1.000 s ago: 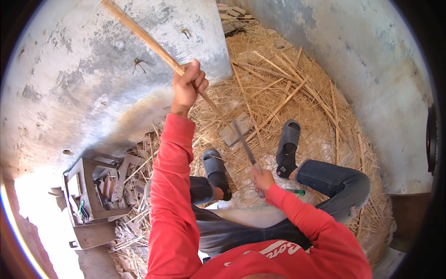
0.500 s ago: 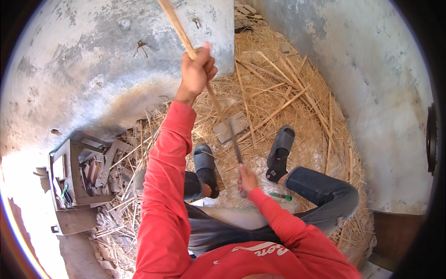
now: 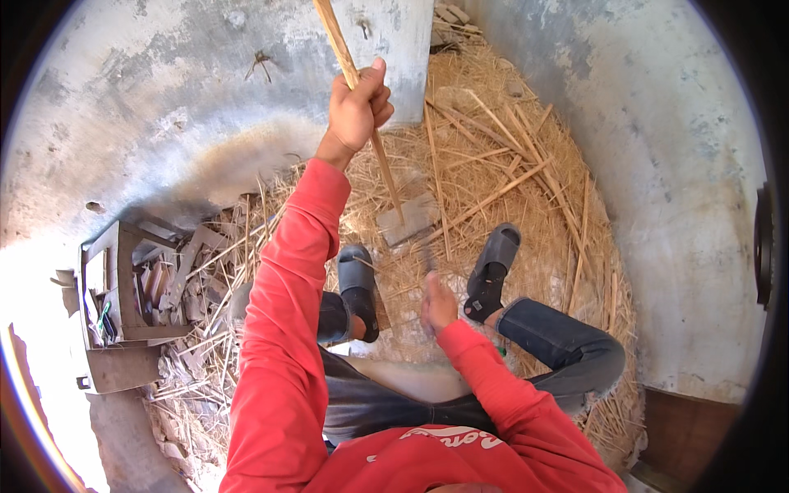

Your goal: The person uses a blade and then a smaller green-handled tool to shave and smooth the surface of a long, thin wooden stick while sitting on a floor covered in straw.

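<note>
My left hand [image 3: 358,105] is wrapped round a long, pale wooden stick [image 3: 337,34], thumb pointing up along it. The stick slants down, its lower end over a grey block [image 3: 411,220] on the straw-covered floor; whether they touch I cannot tell. Closer to me, my right hand [image 3: 440,306] is closed on the handle of a knife, which its fingers hide. The dark knife blade [image 3: 428,256] is smeared by motion and points away from me, just below the block.
Split wooden sticks [image 3: 526,148] lie across straw [image 3: 477,78] at the far right. On the left, a broken box-like frame [image 3: 123,279] stands by wood scraps. Walls rise at left [image 3: 164,99] and right [image 3: 674,164]. My sandalled feet [image 3: 356,271] flank the work area.
The blade, earlier seen along the stick's lower part, is now apart from it and blurred. My left hand is slightly higher and further right. The green item beside my right hand is now mostly hidden.
</note>
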### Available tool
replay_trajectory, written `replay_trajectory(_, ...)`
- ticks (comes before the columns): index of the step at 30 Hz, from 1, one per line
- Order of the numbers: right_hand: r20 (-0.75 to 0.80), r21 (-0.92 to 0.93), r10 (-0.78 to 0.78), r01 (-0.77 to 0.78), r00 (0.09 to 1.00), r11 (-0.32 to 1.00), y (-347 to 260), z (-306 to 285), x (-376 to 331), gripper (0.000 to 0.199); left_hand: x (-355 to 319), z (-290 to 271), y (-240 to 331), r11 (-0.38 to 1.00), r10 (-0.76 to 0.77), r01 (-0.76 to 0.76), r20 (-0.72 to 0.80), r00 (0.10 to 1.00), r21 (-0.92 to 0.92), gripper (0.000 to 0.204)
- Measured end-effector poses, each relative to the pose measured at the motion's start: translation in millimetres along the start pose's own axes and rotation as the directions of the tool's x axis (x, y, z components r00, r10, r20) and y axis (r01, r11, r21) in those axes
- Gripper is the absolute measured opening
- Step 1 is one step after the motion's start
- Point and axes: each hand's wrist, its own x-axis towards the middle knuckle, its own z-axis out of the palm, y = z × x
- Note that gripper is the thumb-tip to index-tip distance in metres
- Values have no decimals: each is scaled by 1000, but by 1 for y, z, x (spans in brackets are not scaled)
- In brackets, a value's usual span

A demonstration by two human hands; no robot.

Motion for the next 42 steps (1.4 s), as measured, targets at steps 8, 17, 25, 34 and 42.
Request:
replay_trajectory(8, 57, 399, -120, 87, 991, 913, -151, -15, 25, 45, -2, -1, 3, 999, 31, -30, -6, 1000, 44, 44)
replay_trajectory(17, 64, -171, 362, -347, 930, 922, 54, -5, 4, 61, 2, 9, -6, 999, 18, -15, -62, 998, 46, 43)
replay_trajectory(25, -14, 342, -195, 188, 981, 920, -66, -8, 40, 55, -1, -18, 7, 996, 74, -66, -117, 990, 67, 43)
replay_trajectory(34, -17, -288, -19, 13, 1000, 958, 96, -3, 10, 51, 5, -16, 11, 994, 88, -82, -79, 993, 76, 44)
replay_trajectory(42, -95, -170, -288, 270, 953, 948, 42, 2, 6, 49, -2, -9, 6, 996, 59, -54, -73, 996, 69, 45)
